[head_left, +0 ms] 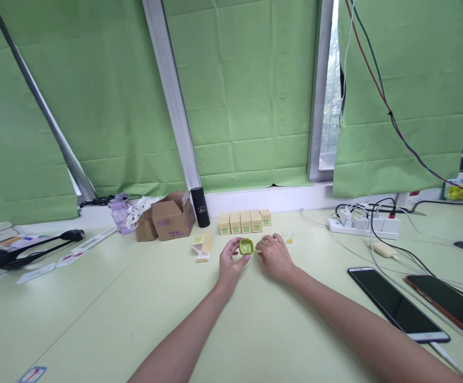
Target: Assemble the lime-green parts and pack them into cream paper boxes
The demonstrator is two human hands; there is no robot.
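Note:
My left hand (230, 264) grips a small green square container (246, 246) between thumb and fingers, its hollow inside facing me. Close by on its right, my right hand (274, 258) is low over the table with its fingers bent down and drawn together. Its fingertips are partly hidden, and I cannot make out what is between them. Just beyond the right hand lies a small clear plastic piece (289, 237) with a bit of yellow. Left of my hands is an opened small cardboard box (203, 247) with its flap out. Several closed small boxes (246, 222) stand in a row behind.
At the back left are a brown carton (173, 219), a black cylinder (200, 207) and a purple bottle (120, 214). On the right sit a power strip (365, 226) with cables, a white-edged phone (398, 302) and a second phone (451, 306). Black headphones (27, 250) lie far left.

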